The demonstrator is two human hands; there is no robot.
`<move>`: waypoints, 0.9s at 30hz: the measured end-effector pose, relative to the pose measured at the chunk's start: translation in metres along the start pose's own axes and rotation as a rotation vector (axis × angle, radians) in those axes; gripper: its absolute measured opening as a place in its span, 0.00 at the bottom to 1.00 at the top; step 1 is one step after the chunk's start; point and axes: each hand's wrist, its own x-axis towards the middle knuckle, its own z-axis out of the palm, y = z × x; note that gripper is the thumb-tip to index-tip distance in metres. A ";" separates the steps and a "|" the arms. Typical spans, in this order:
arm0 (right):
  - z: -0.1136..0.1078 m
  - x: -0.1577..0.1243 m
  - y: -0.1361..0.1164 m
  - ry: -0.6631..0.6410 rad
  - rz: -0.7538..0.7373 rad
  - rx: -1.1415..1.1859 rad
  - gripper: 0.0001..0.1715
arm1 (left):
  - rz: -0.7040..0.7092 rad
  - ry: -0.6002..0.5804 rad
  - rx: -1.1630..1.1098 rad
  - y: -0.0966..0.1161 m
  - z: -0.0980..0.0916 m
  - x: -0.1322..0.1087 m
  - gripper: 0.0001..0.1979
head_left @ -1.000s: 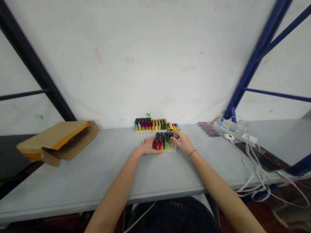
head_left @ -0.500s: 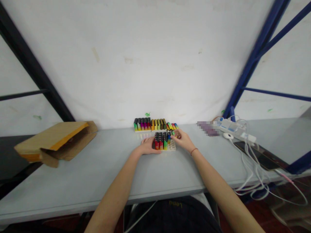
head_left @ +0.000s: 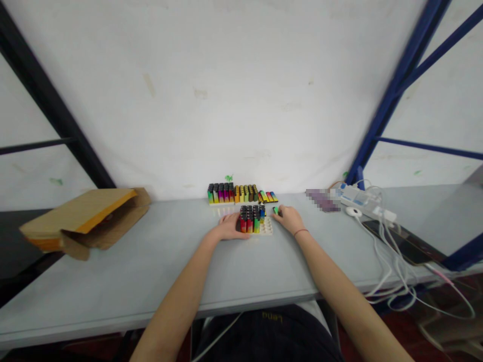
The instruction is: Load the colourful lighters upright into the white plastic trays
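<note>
Several lighters (head_left: 249,220) with black tops stand upright in rows in a white tray (head_left: 268,227), whose right part shows bare round holes. My left hand (head_left: 228,228) is wrapped round the tray's left end, thumb along the front. Just right of the tray, my right hand (head_left: 289,219) is closed on a green lighter (head_left: 275,210), partly hidden by the fingers. Behind stand two more filled sets, one of green-to-purple lighters (head_left: 221,193) and one of yellow-to-olive lighters (head_left: 246,193). Beside them a few colourful lighters (head_left: 268,196) lie flat.
An open cardboard box (head_left: 85,218) rests at the table's left. On the right are a power strip (head_left: 364,200), tangled white cables (head_left: 388,251), a dark phone-like device (head_left: 403,241) and a blurred purple item (head_left: 323,199). A white wall (head_left: 241,100) rises behind the grey table (head_left: 151,271).
My right hand has moved right, away from the tray, with the green lighter in its fingers. My left hand has stayed at the tray's left end.
</note>
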 end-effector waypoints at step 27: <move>-0.002 -0.008 0.030 -0.078 -0.109 0.202 0.06 | 0.034 0.001 -0.016 0.002 -0.002 -0.002 0.48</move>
